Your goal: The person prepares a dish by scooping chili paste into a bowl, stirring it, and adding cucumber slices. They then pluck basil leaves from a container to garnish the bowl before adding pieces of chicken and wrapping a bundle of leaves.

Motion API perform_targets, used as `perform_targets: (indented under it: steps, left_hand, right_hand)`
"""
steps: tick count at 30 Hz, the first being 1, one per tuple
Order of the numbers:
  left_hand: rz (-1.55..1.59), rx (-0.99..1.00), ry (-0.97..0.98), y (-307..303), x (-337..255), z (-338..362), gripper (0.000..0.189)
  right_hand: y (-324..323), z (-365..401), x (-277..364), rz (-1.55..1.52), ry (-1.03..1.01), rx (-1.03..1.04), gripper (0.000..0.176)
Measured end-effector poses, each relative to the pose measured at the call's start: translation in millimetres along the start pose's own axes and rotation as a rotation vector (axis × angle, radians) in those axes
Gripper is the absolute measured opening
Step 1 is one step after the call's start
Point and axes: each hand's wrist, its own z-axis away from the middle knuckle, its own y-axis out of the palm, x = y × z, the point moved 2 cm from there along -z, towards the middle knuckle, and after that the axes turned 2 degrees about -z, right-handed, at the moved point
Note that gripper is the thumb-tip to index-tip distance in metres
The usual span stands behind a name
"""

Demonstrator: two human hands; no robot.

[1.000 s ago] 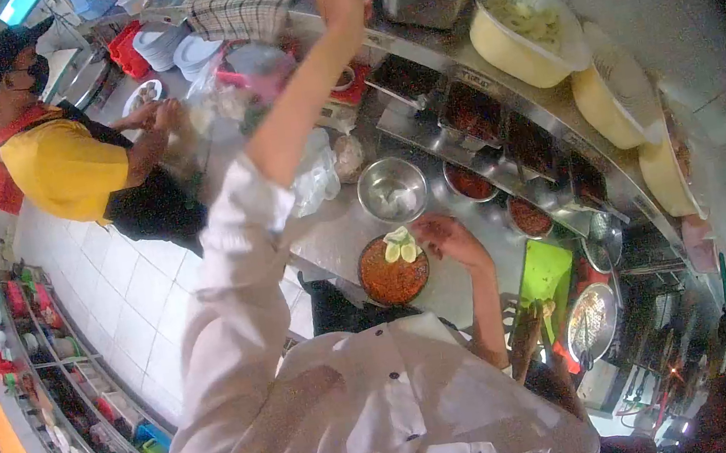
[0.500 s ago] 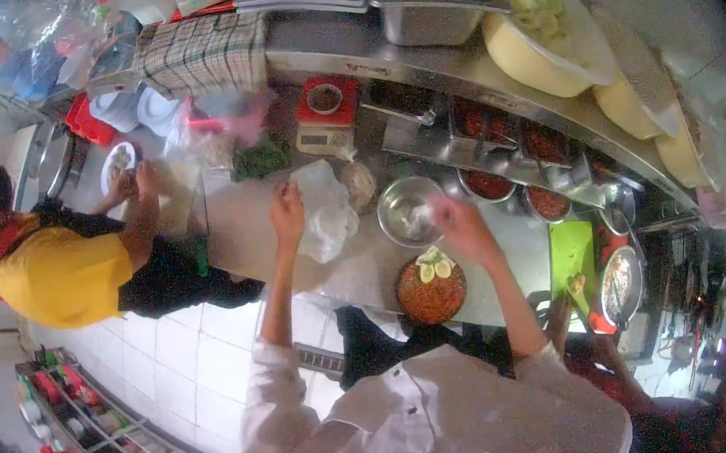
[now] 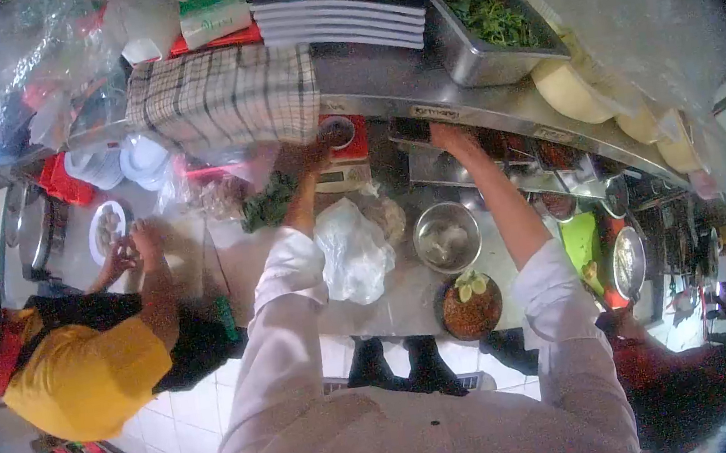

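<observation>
My left hand (image 3: 308,155) reaches to the back of the counter, its fingers right at the left side of a small bowl (image 3: 337,132). That bowl sits on a red-topped kitchen scale (image 3: 356,147). Under the shelf edge, my right hand (image 3: 454,136) dips toward a metal food container (image 3: 409,131), fingertips hidden. Between my arms lie a white plastic bag (image 3: 355,250) and a steel bowl (image 3: 447,237) with something pale in it. Nearer me stands a round dish of reddish-brown food (image 3: 472,311), topped with pale green slices (image 3: 471,285).
A co-worker in a yellow shirt (image 3: 88,368) handles food by a white plate (image 3: 109,232) at left. Overhead, the shelf holds a checked cloth (image 3: 222,98), stacked trays (image 3: 340,19) and a pan of greens (image 3: 501,57). A green board (image 3: 580,248) lies right.
Both hands have reached farther back: the left from beside the bag to the scale, the right from the steel bowl to the container under the shelf. The view has shifted.
</observation>
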Motion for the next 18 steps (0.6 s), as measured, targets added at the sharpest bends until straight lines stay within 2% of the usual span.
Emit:
perform_targets:
  steps: [2,4,5,7,8,10,13,15,17,18]
  left_hand:
    - [0.034,0.023,-0.008,4,4,-5,0.034]
    - [0.074,0.032,-0.009,9,7,-11,0.034]
    - [0.097,0.036,-0.011,12,8,-13,0.034]
    - [0.174,0.041,-0.022,13,12,-13,0.033]
    - [0.237,0.039,-0.033,13,13,-13,0.033]
    - [0.379,0.050,-0.059,13,13,-3,0.033]
    - [0.707,0.123,-0.198,4,12,46,0.033]
    - [0.870,0.195,-0.314,-3,9,103,0.033]
    - [0.929,0.223,-0.363,-12,2,157,0.033]
    - [0.968,0.300,-0.392,-19,-7,191,0.034]
  right_hand:
    - [-2,-2,-3,0.042,0.011,0.021,0.040]
    - [-3,7,-7,-0.074,0.003,-0.104,0.035]
    - [-9,16,-7,-0.069,0.019,-0.103,0.035]
    - [-41,36,9,0.056,-0.093,-0.100,0.028]
    - [-58,51,19,0.064,-0.076,-0.105,0.028]
    - [-87,85,39,-0.080,0.017,-0.265,0.021]
    - [-94,118,45,-0.104,-0.002,-0.412,0.019]
    - [-84,133,36,-0.106,-0.032,-0.318,0.015]
    - [-80,144,34,-0.110,0.077,-0.212,0.014]
    - [-85,152,36,-0.111,0.070,-0.200,0.014]
